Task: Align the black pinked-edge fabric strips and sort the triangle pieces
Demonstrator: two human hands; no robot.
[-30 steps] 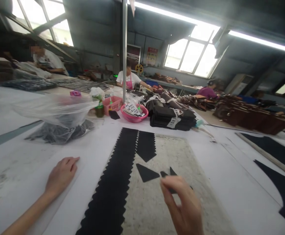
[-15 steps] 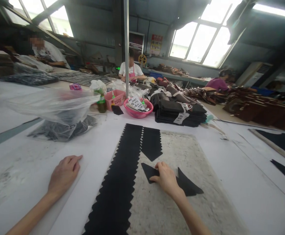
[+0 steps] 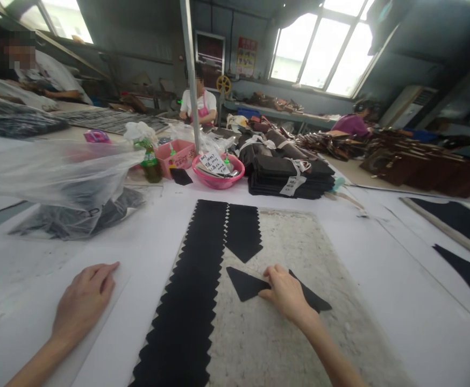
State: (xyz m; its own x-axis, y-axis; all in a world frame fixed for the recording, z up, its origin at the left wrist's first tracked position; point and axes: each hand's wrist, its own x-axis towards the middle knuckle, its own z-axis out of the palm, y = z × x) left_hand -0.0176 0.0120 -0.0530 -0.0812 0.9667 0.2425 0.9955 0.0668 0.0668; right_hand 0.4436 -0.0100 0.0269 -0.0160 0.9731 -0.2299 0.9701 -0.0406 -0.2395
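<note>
My right hand (image 3: pixel 285 294) is curled over small dark pieces on a grey board (image 3: pixel 283 344), thumb and fingertips pinched at a black piece. To its left shows a pointed black piece (image 3: pixel 245 283), and from behind the hand a black pointed end (image 3: pixel 311 293) sticks out to the right. Whether these are one piece or two is hidden by the hand. A long black strip with zigzag edges (image 3: pixel 182 301) and a shorter pointed zigzag piece (image 3: pixel 243 231) lie farther left on the board. On the white tabletop, my left hand (image 3: pixel 82 303) rests with its index finger stretched out, holding nothing.
A clear plastic bag (image 3: pixel 77 209) with dark contents lies at left. Behind the board stand a green bottle (image 3: pixel 151 164), a pink basket (image 3: pixel 180 156), a pink bowl (image 3: pixel 219 174) and a tied black stack (image 3: pixel 291 177). Black sheets (image 3: pixel 456 220) lie at right. Several people sit farther back.
The view has swung slightly to the right. My right hand has shifted right along the left black piece, and the dark shape behind it shows less of its lower corner. My left hand stays resting.
</note>
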